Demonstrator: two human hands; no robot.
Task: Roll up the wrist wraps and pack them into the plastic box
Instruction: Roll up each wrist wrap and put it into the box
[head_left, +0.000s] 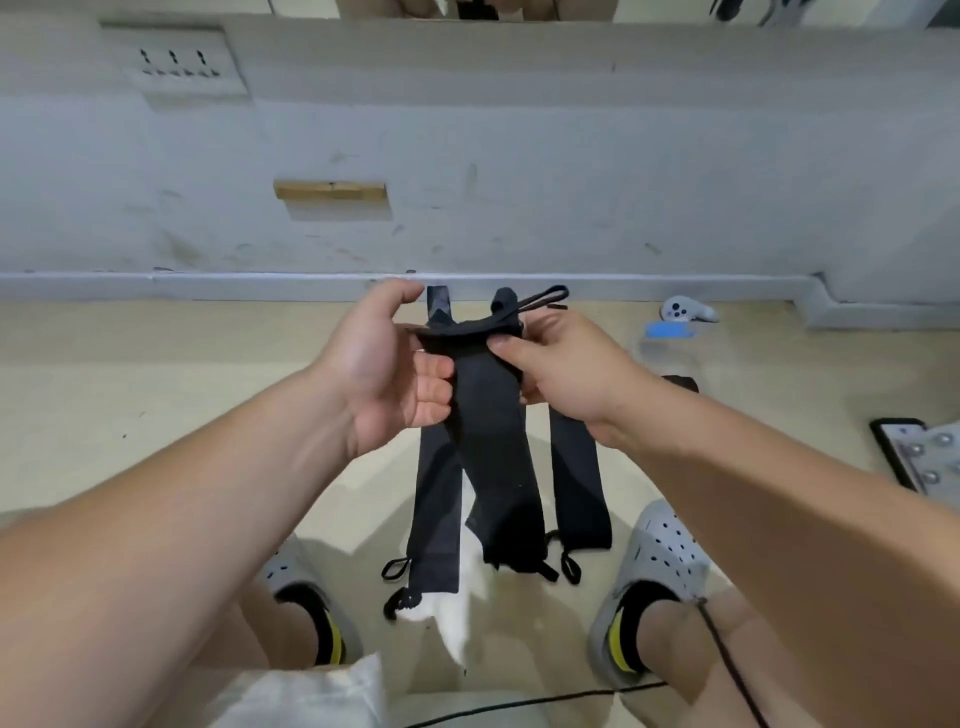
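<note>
**Entry: wrist wraps, three in view, none rolled**

- **Wrap** (491, 431): black, long and narrow. It is held by its upper end between the two grips. The rest hangs from them toward the feet, so the long axis runs from the grips back toward the body, slightly tilted. A cord loop (543, 297) is seen at the held end, just beyond the right grip.
- **Left grip** (384, 364): the fingers are curled round the wrap's left edge near the top. The thumb is lifted clear of the cloth.
- **Right grip** (566, 364): a narrow pinch is kept on the top right corner, with the thumb on the front face and the fingers behind.
- **Second wrap** (435, 519): found below the left grip, just beside the held wrap and partly overlapped by it.
- **Third wrap** (581, 483): found below the right grip. Both spare wraps are judged to lie flat on the floor (156, 389), roughly parallel to the held one.
- **Box**: not identified. A faint clear shape beyond the right grip is too blurred to be named.
- **Controller** (688, 310): beyond the right grip, well apart.
- **Clogs**: left (291, 577) and right (657, 556), nearer the body than either grip, either side of the wraps' lower ends.

**Assessment:** rolling is judged to be at its start. The held end is equally near both grips, so the roll can be begun there, across the short width, with the hanging length drawn up into it. The firmer hold is on the right, which leaves the left grip freer to turn the cloth. The cord loop may be caught in the first turn.
</note>
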